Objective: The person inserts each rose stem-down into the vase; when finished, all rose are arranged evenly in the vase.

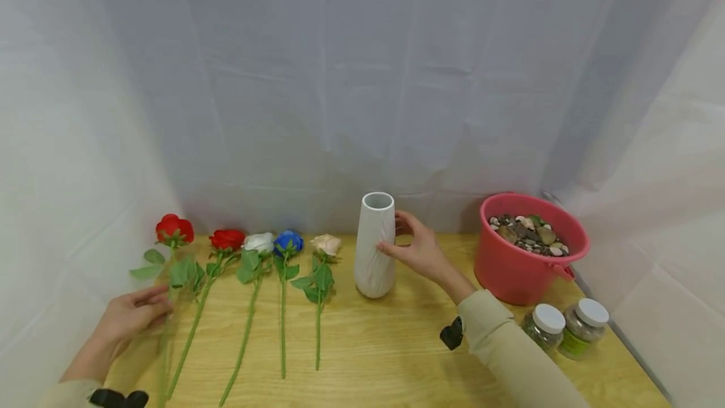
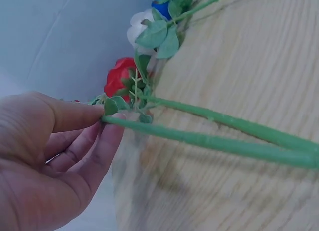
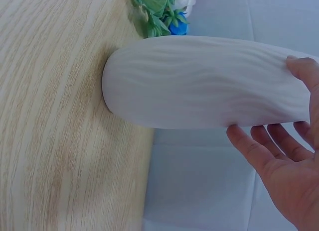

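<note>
Barely begun, it seems: one red rose in hand, no flower showing in the vase.
Head: the left hand is at that rose; the other four flowers lie on the table, and the vase stands upright to their right. Left wrist: thumb and fingers pinch a stem. Right wrist: the right hand grips the vase between thumb and fingertips, base on the table.

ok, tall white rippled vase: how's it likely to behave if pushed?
The tall white rippled vase would probably tip if pushed near the top, being taller than wide. Its round body suggests it may roll once down. Its rippled surface might give the right hand some grip; material, hence weight, I can't tell.
</note>
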### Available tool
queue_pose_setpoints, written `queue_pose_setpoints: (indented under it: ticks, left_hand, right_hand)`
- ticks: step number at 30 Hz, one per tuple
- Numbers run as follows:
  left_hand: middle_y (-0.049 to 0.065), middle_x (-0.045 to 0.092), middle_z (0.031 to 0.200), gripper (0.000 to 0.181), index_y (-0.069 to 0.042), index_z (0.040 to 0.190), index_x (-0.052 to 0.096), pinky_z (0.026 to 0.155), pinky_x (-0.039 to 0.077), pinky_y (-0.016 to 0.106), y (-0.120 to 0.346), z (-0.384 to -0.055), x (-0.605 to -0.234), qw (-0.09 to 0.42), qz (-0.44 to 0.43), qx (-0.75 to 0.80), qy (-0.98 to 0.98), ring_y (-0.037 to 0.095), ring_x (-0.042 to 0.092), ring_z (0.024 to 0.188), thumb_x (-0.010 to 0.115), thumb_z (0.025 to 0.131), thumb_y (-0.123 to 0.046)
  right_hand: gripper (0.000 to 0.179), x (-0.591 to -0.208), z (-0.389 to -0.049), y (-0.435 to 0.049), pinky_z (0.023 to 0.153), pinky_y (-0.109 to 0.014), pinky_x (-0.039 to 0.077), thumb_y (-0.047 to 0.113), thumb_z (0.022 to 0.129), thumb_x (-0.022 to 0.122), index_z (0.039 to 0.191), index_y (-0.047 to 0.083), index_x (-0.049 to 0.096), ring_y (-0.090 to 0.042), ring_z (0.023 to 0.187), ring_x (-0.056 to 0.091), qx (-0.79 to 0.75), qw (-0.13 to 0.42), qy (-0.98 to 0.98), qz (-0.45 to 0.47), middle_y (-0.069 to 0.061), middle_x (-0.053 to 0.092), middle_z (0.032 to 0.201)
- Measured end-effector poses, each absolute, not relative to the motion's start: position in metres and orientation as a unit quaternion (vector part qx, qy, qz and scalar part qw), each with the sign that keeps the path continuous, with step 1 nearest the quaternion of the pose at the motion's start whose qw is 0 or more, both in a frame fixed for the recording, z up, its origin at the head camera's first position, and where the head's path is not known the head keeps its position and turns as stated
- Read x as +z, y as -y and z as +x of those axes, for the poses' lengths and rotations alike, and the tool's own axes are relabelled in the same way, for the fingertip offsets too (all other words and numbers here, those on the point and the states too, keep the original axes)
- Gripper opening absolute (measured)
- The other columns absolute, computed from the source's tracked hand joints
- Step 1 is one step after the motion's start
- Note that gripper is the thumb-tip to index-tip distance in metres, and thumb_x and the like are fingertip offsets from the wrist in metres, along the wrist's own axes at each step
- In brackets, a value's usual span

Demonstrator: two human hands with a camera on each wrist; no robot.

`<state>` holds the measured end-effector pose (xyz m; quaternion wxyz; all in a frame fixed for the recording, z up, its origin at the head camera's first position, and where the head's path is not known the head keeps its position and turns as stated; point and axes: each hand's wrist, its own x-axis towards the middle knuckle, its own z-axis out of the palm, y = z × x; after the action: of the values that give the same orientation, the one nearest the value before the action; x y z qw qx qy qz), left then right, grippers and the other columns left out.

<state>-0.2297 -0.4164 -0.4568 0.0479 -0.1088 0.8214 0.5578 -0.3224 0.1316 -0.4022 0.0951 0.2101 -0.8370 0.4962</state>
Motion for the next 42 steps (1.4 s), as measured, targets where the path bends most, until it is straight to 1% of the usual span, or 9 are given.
queue_pose_setpoints:
  ticks: [7,9,12,14,16,20,25,34,42]
  left_hand:
    - [-0.017,0.063,0.103,0.074,0.017,0.159,0.019,0.087,0.064,0.023,0.41,-0.234,-0.45,0.056,-0.107,0.624,-0.772,-0.003,0.071,0.088,0.063,0.105,-0.006]
    - [0.007,0.066,0.121,0.078,0.014,0.162,0.012,0.091,0.064,0.024,0.407,-0.236,-0.447,0.067,-0.102,0.643,-0.756,-0.003,0.07,0.09,0.062,0.105,-0.007]
    - [0.039,0.028,0.159,0.085,0.009,0.164,0.003,0.095,0.062,0.025,0.4,-0.238,-0.442,0.082,-0.091,0.665,-0.737,-0.006,0.069,0.092,0.062,0.106,-0.009]
    - [0.037,-0.003,0.17,0.087,0.006,0.165,-0.002,0.096,0.062,0.023,0.394,-0.238,-0.44,0.091,-0.079,0.675,-0.727,-0.008,0.067,0.094,0.061,0.107,-0.01]
    - [0.035,-0.007,0.17,0.089,0.004,0.165,-0.006,0.097,0.061,0.022,0.389,-0.239,-0.438,0.094,-0.064,0.685,-0.719,-0.009,0.066,0.096,0.06,0.108,-0.01]
    - [0.028,0.03,0.164,0.092,0.003,0.164,-0.011,0.097,0.061,0.023,0.378,-0.24,-0.434,0.084,-0.031,0.708,-0.701,-0.008,0.066,0.102,0.06,0.107,-0.008]
    - [-0.018,0.063,0.113,0.095,0.005,0.164,-0.014,0.092,0.064,0.025,0.362,-0.242,-0.427,0.052,0.006,0.738,-0.673,-0.001,0.068,0.102,0.061,0.106,-0.004]
    - [-0.011,0.068,0.089,0.045,-0.01,0.138,0.036,0.089,0.065,0.029,0.331,-0.246,-0.412,-0.018,0.053,0.812,-0.581,0.007,0.071,0.098,0.06,0.104,0.006]
    - [-0.004,0.071,0.085,0.03,-0.012,0.118,0.051,0.085,0.067,0.032,0.307,-0.25,-0.4,-0.059,0.031,0.865,-0.497,0.013,0.075,0.086,0.063,0.1,0.009]
  right_hand:
    - [0.074,-0.401,-0.323,-0.131,0.101,-0.053,0.06,0.021,0.086,0.09,0.148,0.004,0.053,-0.039,0.118,0.068,0.493,0.094,0.839,0.211,-0.021,0.07,0.129]
    - [0.074,-0.401,-0.323,-0.131,0.101,-0.053,0.06,0.021,0.086,0.09,0.148,0.004,0.053,-0.039,0.117,0.068,0.493,0.095,0.839,0.212,-0.021,0.07,0.129]
    - [0.073,-0.401,-0.323,-0.131,0.1,-0.053,0.06,0.021,0.086,0.09,0.148,0.004,0.054,-0.039,0.117,0.069,0.493,0.097,0.838,0.215,-0.021,0.07,0.128]
    - [0.073,-0.402,-0.323,-0.132,0.1,-0.053,0.06,0.02,0.086,0.09,0.147,0.004,0.054,-0.039,0.117,0.069,0.493,0.097,0.837,0.216,-0.021,0.07,0.128]
    - [0.073,-0.402,-0.323,-0.132,0.1,-0.053,0.06,0.02,0.086,0.09,0.147,0.004,0.054,-0.039,0.117,0.069,0.494,0.096,0.837,0.217,-0.021,0.07,0.128]
    - [0.073,-0.402,-0.323,-0.132,0.1,-0.054,0.06,0.02,0.086,0.09,0.148,0.004,0.053,-0.039,0.117,0.069,0.494,0.096,0.836,0.218,-0.022,0.07,0.129]
    - [0.073,-0.402,-0.323,-0.132,0.1,-0.054,0.06,0.019,0.086,0.089,0.148,0.003,0.053,-0.04,0.117,0.069,0.494,0.099,0.835,0.219,-0.023,0.069,0.129]
    - [0.072,-0.403,-0.324,-0.133,0.101,-0.054,0.059,0.018,0.087,0.089,0.147,0.003,0.053,-0.041,0.118,0.068,0.495,0.1,0.834,0.222,-0.023,0.069,0.13]
    - [0.073,-0.403,-0.324,-0.133,0.101,-0.054,0.06,0.02,0.086,0.09,0.148,0.004,0.053,-0.039,0.118,0.069,0.491,0.101,0.836,0.224,-0.023,0.069,0.13]
